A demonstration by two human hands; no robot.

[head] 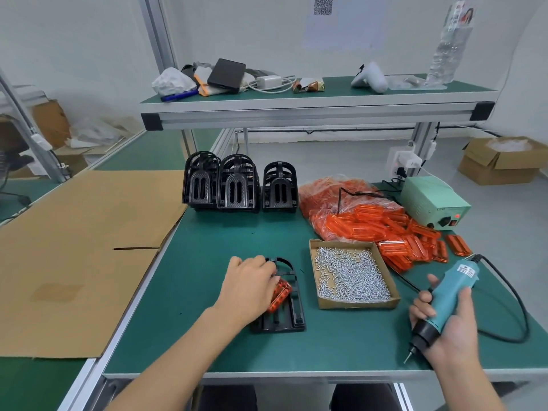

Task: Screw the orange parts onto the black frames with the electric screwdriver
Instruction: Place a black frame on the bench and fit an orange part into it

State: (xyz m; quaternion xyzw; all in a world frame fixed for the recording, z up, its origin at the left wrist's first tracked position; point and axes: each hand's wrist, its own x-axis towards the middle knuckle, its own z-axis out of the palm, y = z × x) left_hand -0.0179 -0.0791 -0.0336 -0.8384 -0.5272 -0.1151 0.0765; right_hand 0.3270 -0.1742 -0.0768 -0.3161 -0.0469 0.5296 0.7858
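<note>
Orange part (280,295) lay on a black frame (292,307) at lower centre of the frame, the left hand (250,284) resting over both with fingers curled on them. At lower right, the right hand (444,324) gripped a teal electric screwdriver (444,295), bit pointing down-left, beside a cardboard tray of screws (353,277) on the green bench (207,262).

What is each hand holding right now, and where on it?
Right hand grips the electric screwdriver around its blue body. Left hand rests on the orange part; a grip cannot be told.
</note>
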